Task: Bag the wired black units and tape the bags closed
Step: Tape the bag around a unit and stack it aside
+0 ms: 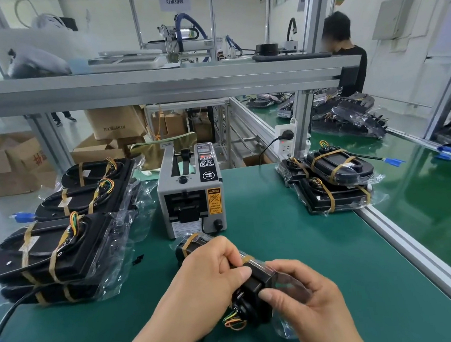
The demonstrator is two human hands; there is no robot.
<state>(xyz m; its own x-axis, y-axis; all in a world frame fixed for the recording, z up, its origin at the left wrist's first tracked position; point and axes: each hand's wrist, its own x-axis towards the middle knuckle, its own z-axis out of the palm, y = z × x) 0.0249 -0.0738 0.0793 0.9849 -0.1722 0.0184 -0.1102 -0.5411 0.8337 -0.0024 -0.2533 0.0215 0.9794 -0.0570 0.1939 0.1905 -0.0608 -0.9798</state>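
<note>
The wired black unit point(253, 283) sits low on the green counter point(290, 233), at about 6 o'clock in the view, partly inside a clear bag point(288, 286). Its coloured wires point(235, 321) trail out at the near end. The left hand point(207, 276) curls round the unit from 9 o'clock. The right hand point(308, 301) grips the bag from 3 o'clock, thumb pressed on it. A grey tape dispenser point(191, 192) stands at 12 o'clock. Bagged, taped units are stacked at 10 o'clock point(64, 249) and 2 o'clock point(334, 182).
</note>
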